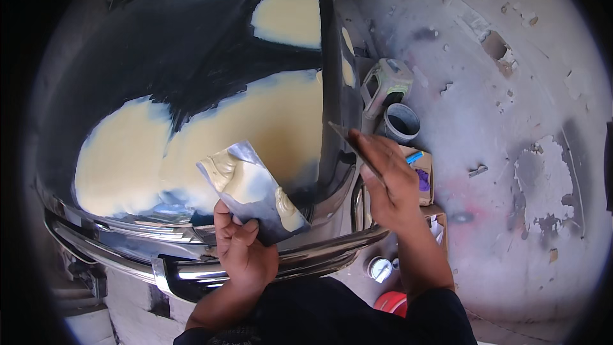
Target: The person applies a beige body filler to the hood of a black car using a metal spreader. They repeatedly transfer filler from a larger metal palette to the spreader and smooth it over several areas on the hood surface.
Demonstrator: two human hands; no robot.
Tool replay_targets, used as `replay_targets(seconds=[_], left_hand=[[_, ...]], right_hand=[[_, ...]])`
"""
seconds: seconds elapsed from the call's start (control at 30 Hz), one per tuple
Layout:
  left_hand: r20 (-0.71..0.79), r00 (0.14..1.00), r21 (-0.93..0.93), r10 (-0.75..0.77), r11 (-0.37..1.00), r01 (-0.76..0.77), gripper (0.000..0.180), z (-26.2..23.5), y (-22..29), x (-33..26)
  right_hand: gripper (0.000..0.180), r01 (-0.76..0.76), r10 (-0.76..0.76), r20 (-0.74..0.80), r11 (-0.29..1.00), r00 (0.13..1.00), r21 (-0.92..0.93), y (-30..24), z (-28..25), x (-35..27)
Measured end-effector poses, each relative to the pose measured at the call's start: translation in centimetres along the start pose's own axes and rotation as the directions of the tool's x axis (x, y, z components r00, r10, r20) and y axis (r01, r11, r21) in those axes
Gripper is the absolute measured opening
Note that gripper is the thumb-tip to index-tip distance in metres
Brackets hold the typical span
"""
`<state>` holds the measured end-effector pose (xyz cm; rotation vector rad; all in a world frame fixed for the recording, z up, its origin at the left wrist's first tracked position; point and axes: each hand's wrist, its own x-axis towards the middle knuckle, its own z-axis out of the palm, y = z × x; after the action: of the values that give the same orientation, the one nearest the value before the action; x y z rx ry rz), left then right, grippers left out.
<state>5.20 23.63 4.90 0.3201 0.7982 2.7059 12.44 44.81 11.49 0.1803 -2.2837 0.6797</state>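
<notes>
Between our left hand [246, 243] and our right hand [389, 185] we have an open gap over the hood [191, 38]. Ahead of our left fingers, the putty-loaded plate [252, 185] blocks the way; beneath that hand, the chrome bar [345, 245] crosses. Beyond our right hand stand a bucket [402, 124] and a stool [391, 76], with a cardboard box [430, 165] just right of it.
</notes>
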Motion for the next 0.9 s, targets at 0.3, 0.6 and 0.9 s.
replay_targets(seconds=[0.3, 0.6, 0.9], left_hand=[[0.071, 0.992, -0.152, 0.104, 0.984, -0.093, 0.056, 3.7, 2.5, 1.7], [0.009, 0.994, 0.007, 0.111, 0.994, -0.111, 0.054, -1.2, 2.9, 0.7], [0.005, 0.996, 0.021, 0.085, 0.996, -0.085, 0.053, -3.4, 3.4, 0.1]], right_hand=[[0.045, 0.167, -0.125, 0.247, 0.973, 0.961, -0.159, -0.9, 0.5, -0.2], [0.040, 0.014, 0.071, 0.188, 0.909, 0.980, -0.416, 12.6, -0.3, 7.8], [0.035, 0.104, 0.005, 0.311, 0.937, 0.950, -0.333, 12.2, 2.2, 9.9]])
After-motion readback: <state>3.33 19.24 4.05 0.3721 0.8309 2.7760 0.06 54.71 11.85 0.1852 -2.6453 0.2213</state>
